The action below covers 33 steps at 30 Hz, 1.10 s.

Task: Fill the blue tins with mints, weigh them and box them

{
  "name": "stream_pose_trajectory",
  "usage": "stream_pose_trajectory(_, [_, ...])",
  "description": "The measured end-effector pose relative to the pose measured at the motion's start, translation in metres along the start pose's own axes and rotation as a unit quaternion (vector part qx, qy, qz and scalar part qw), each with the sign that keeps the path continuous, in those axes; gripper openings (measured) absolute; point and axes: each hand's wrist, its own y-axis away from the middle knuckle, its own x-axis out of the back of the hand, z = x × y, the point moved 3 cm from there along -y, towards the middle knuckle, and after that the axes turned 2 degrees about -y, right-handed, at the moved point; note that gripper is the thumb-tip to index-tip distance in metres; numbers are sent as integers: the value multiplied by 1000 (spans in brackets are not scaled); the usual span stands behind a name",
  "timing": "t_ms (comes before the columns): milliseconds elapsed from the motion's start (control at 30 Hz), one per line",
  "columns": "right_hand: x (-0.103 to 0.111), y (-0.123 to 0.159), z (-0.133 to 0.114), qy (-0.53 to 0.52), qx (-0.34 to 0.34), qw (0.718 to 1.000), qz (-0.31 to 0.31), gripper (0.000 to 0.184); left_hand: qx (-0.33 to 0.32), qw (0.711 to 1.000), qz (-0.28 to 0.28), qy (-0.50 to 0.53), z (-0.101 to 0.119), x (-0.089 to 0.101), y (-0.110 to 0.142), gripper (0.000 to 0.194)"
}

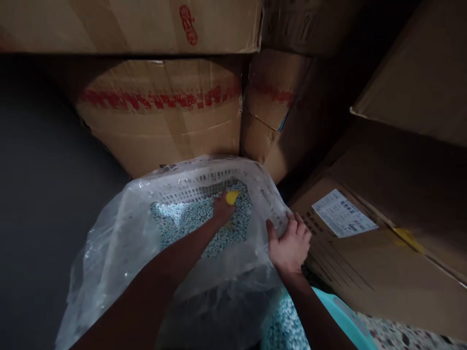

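Observation:
My left hand (pixel 223 209) reaches down into a white slatted basket (pixel 182 192) lined with clear plastic. Its fingers are closed around a small yellow object (pixel 232 197) with a rounded edge, perhaps a scoop; my hand covers most of it. Pale blue and white pellets (pixel 182 221) fill the basket's lower part, and the hand is right at their surface. On the basket's right rim rests my right hand (pixel 290 245), thumb and fingers spread over the clear plastic bag (pixel 259 209).
Stacked cardboard boxes (pixel 160 126) stand behind the basket. Another box (pixel 346 262) with a white label (pixel 345 213) is close on the right. A turquoise container (pixel 339 311) with similar pellets sits at the lower right, over speckled floor (pixel 404 333). A dark surface (pixel 47 194) borders the left.

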Motion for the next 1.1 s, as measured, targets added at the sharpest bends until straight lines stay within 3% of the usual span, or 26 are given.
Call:
stream_pose_trajectory(67, [0,-1,-1,9,-4,1000,-7,62,-48,997,-65,12,4,-10,-1,71])
stream_pose_trajectory(133, [-1,-2,-1,15,-7,1000,-13,60,-136,980,-146,13,10,-18,4,66])
stream_pose_trajectory(267, [-1,-2,0,18,-6,1000,-20,56,-301,908,-291,-12,22,-29,31,48])
stream_pose_trajectory(367, [-1,-2,0,24,-5,999,-26,55,-349,866,-331,-135,23,-29,45,51])
stream_pose_trajectory(433, [0,-2,0,26,-9,999,-31,54,-380,829,-339,-232,20,-23,45,62])
stream_pose_trajectory(500, [0,-2,0,25,-15,999,-32,53,-380,814,-347,-268,12,-14,37,76])
stream_pose_trajectory(600, [0,-2,1,23,-19,999,-34,51,-276,865,-382,-173,-11,5,23,85])
stream_pose_trajectory(700, [-1,-2,1,27,-26,999,-40,50,-89,898,-431,15,-40,19,20,81])
stream_pose_trajectory(800, [-1,-3,0,33,-30,998,-44,48,70,868,-455,186,-62,25,30,77])
stream_pose_trajectory(867, [0,-3,-1,38,-29,998,-48,47,127,843,-457,254,-68,27,35,74])
stream_pose_trajectory(967, [0,-3,-1,41,-27,997,-53,47,196,828,-434,296,-74,31,34,62])
stream_pose_trajectory(1100, [0,-3,1,40,-28,997,-59,48,294,830,-364,304,-91,36,27,34])
